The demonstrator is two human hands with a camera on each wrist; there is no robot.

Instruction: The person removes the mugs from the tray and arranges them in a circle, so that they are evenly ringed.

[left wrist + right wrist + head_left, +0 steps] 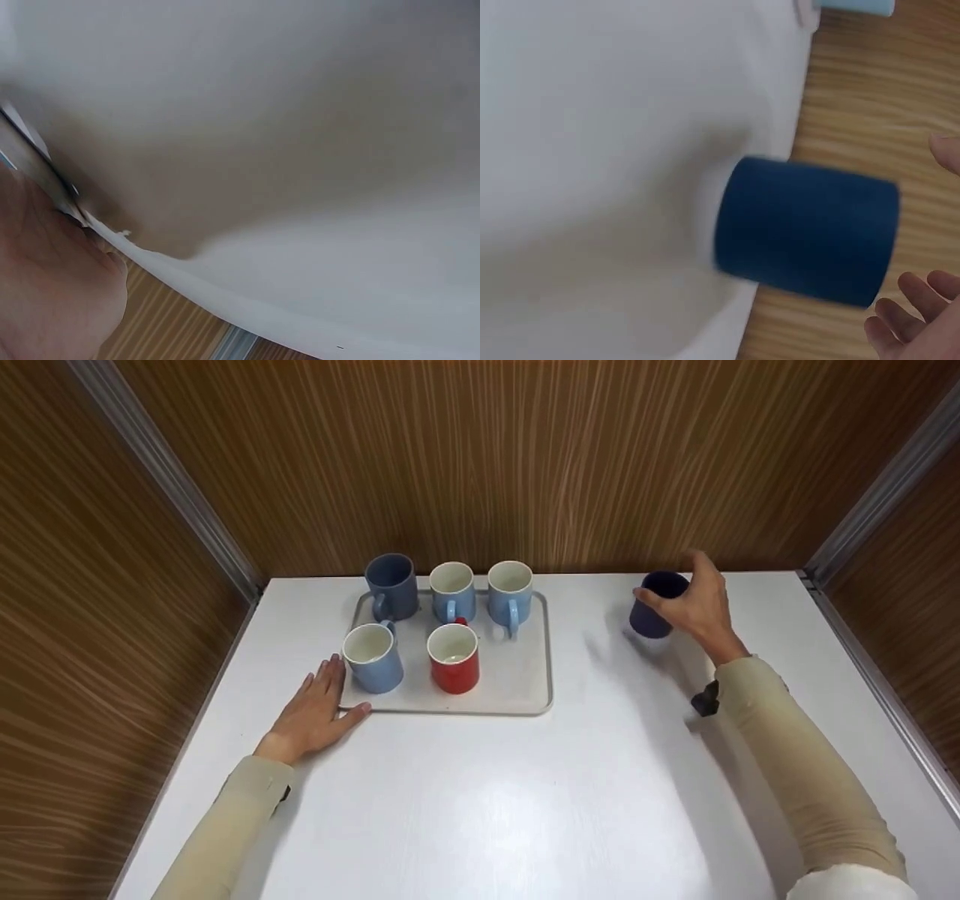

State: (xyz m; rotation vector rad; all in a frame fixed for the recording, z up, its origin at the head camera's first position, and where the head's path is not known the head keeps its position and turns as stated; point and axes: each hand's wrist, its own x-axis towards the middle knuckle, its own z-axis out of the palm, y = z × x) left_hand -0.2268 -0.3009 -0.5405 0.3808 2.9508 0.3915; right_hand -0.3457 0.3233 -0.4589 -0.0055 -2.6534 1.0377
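Observation:
A dark blue mug (649, 619) is upright at the right of the table, with no handle showing. My right hand (701, 604) is around its rim, thumb on the near left and fingers behind. In the right wrist view the fingers (922, 300) are spread and stand apart from the mug (806, 231). My left hand (311, 716) lies flat at the front left corner of a pale tray (514, 682), its thumb along the tray's edge. A light blue mug (379, 669) on the tray is nearest to it.
Also on the tray are a red mug (456, 671), a grey-blue mug (401, 594) and two light blue mugs (454, 601) along the back. The white table (465, 802) is bounded by a wood-grain panel (525, 465) behind and others at both sides.

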